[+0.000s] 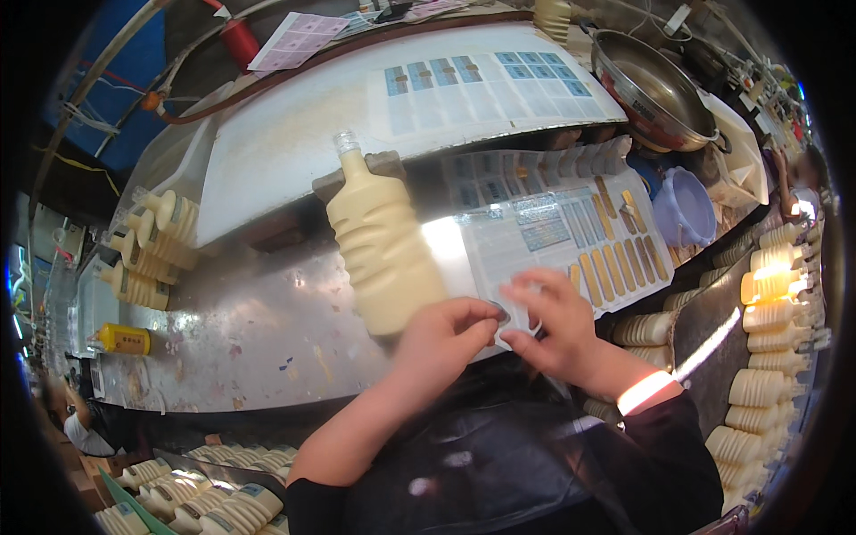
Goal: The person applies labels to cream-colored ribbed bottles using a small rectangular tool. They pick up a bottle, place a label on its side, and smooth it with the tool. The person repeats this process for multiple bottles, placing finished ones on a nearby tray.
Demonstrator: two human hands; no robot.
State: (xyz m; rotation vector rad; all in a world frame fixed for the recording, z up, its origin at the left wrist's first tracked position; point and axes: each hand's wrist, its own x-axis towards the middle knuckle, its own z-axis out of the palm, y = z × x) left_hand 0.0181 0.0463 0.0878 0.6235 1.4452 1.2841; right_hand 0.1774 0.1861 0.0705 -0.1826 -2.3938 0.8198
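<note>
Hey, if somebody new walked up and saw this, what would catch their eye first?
Probably the big ribbed cream bottle near the middle of the metal bench, its neck pointing away from the person. Next, the left hand and right hand close together just right of its lower end, partly blurred. Then perhaps the many similar bottles lined up along the right side.

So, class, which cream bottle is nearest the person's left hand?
The bottle lying alone mid-table, its base beside the left hand. The other tabletop bottles cluster at the left end; the rest are beyond the table's edges.
</note>
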